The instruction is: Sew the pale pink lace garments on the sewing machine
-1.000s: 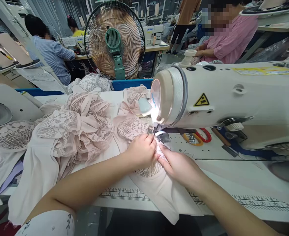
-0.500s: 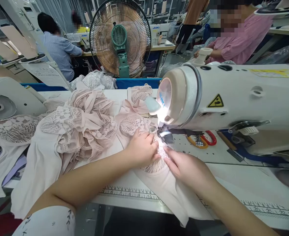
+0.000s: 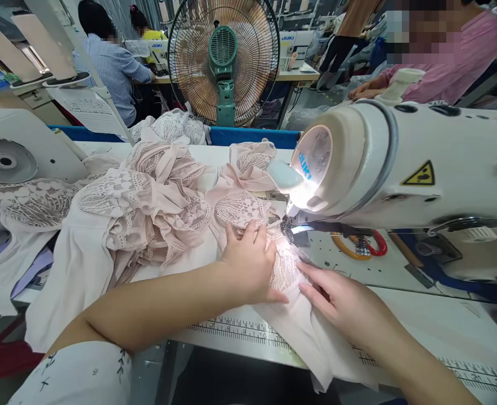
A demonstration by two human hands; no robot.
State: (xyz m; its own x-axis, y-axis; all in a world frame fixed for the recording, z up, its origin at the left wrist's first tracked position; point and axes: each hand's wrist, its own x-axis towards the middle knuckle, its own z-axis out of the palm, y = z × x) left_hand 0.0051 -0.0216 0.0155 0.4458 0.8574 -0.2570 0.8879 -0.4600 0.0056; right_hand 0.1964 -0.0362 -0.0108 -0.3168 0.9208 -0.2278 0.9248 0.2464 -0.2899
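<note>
Head view: looks down on both bare hands at a white desk [image 3: 421, 306], near its front edge. Shows the left hand [image 3: 248, 267] open, palm down, fingers fanned over pale pink lace, thumb stretched toward the right hand [image 3: 345, 309]. Finds that one half open, thumb and forefinger apart, tips on the garment [image 3: 284, 273]; cannot tell if cloth is caught under the hidden fingers. Places the garment between the hands, lace up against the metal foot [image 3: 289, 228] of the sewing machine [image 3: 425, 174], smooth cloth trailing over the front edge and past the printed ruler [image 3: 248, 332].

Gives soft, netted lace with scalloped edges, thin matte fabric, hard rounded cream casing. Has a rumpled pile [image 3: 155, 197] of similar lace toward the desk's left side, and scissors [image 3: 379, 243] with red and orange handles behind the right hand, partly under the machine arm. Loses the needle in glare, and cuts off the machine at right.
</note>
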